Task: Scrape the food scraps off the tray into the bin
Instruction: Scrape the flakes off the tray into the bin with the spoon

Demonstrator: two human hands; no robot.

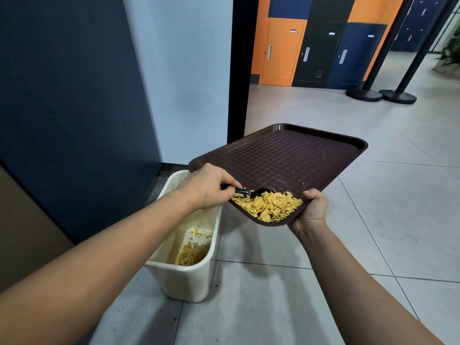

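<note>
Head view: brown tray (286, 155), yellow scraps (270, 206), no legible writing.

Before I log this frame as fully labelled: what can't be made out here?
All head view:
- Black scraper: the left hand covers its handle, the scraps its blade.
- Bin: left arm and tray hide its far end.
- Right hand: fingers under the tray.
- Locker labels: too small.

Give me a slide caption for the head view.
Left hand scrapes yellow chip scraps with a black utensil on the tilted brown plastic tray, right hand supporting, beside cream bin.
</note>
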